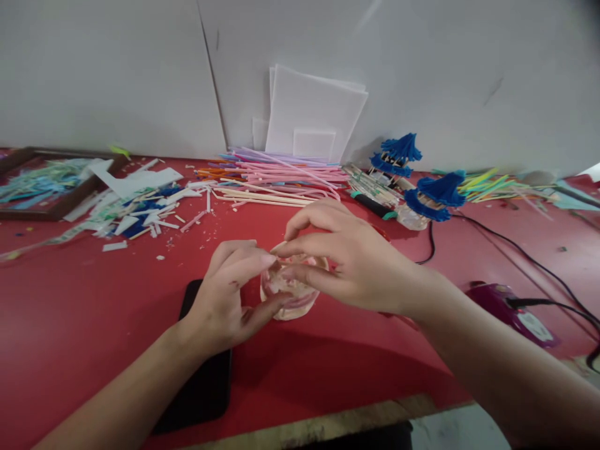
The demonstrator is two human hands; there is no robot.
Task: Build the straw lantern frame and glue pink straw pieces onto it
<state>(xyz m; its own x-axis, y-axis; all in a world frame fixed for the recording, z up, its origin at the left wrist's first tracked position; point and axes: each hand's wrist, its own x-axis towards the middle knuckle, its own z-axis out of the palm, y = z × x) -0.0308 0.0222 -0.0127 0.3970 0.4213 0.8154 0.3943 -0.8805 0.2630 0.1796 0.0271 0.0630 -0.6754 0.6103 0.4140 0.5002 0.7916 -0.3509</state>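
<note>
- Right-hand fingertips (284, 248): thumb and index are pinched together right at the top rim of a small round pale-pink craft piece (291, 299). The other fingers curl loosely over it. Can't tell if there's a tiny bit between the tips.
- Left-hand fingers (255, 259): index is bent onto the near-left rim and the thumb is pressed in from below, so the piece is clamped between them.
- The craft piece sits low over the red tabletop (70, 300), mid-table, between the two hands; can't tell if it's resting on it.
- Right hand (347, 262) comes in from the right, left hand (225, 300) from lower left.
- Flat black phone (206, 381) lies under the left wrist and forearm.
- Further back: a heap of long pink and cream plastic straws (281, 172), with white foam sheets (314, 109) leaning on the wall behind.
- Right of the straws: two little models with blue fringed roofs (435, 190).
- Far left: a mess of white offcuts (135, 209) and a dark wooden tray (51, 209) of teal scraps.
- Right edge: a purple gadget (510, 309) with a black cable (515, 250).
</note>
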